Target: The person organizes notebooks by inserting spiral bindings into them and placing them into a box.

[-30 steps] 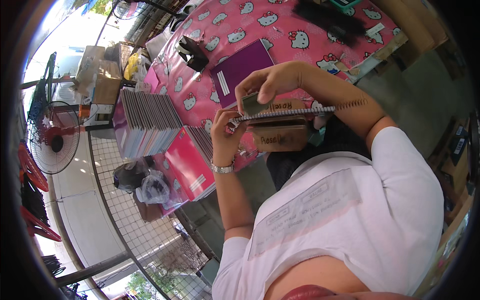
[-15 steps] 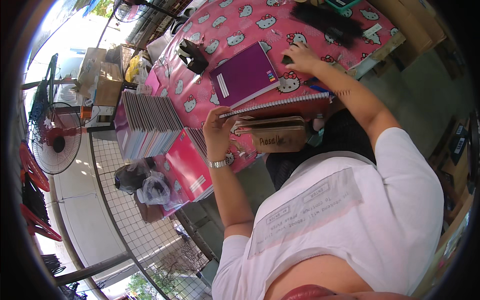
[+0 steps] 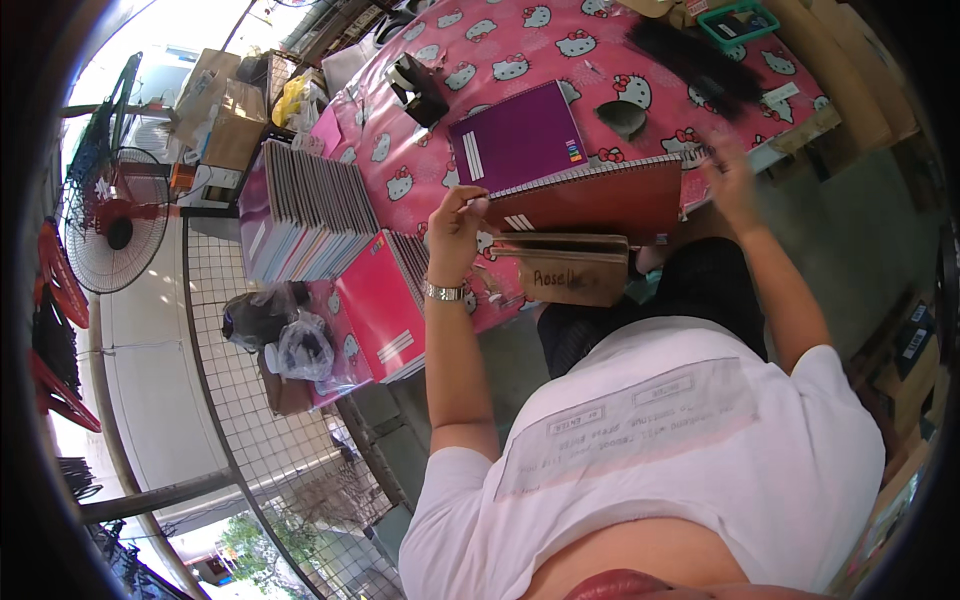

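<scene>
Pinching brown spiral-bound notebook point(image 3: 590, 205), centre, with left hand point(image 3: 457, 228); moving right hand point(image 3: 732, 185) off dark rounded piece point(image 3: 622, 120), upper right, to wire coil point(image 3: 640, 165), blurring beyond telling grip.

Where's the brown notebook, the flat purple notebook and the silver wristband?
Brown notebook point(image 3: 595, 204), head view: middle of its cover.
Flat purple notebook point(image 3: 517, 137), head view: cover's middle.
Silver wristband point(image 3: 445, 292), head view: its band.

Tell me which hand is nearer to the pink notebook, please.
Left. The left hand holds the left end of the brown notebook, just above and right of the pink notebook in the picture; the right hand is farther right, by the brown notebook's other end.
</scene>
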`<act>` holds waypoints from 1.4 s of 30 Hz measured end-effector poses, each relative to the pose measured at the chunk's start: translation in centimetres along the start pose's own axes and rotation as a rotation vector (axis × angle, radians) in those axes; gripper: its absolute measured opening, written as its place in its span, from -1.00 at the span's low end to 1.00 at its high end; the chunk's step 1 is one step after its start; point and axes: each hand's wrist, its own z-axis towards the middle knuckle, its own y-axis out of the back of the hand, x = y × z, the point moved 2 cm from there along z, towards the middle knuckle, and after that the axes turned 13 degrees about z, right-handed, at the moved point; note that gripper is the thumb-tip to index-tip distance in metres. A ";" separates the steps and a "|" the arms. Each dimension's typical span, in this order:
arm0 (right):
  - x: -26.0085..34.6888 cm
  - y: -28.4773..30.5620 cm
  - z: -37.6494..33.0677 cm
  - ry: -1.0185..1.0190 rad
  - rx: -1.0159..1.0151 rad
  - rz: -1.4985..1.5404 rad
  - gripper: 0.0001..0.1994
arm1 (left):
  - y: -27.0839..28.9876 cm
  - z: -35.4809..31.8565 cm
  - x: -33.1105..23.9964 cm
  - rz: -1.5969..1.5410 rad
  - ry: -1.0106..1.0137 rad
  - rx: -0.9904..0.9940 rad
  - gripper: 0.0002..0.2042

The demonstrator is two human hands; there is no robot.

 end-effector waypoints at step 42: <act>0.9 -7.4 1.4 0.193 0.416 -0.178 -0.63 | 19.7 -12.8 -13.9 0.720 -0.280 -0.721 -0.91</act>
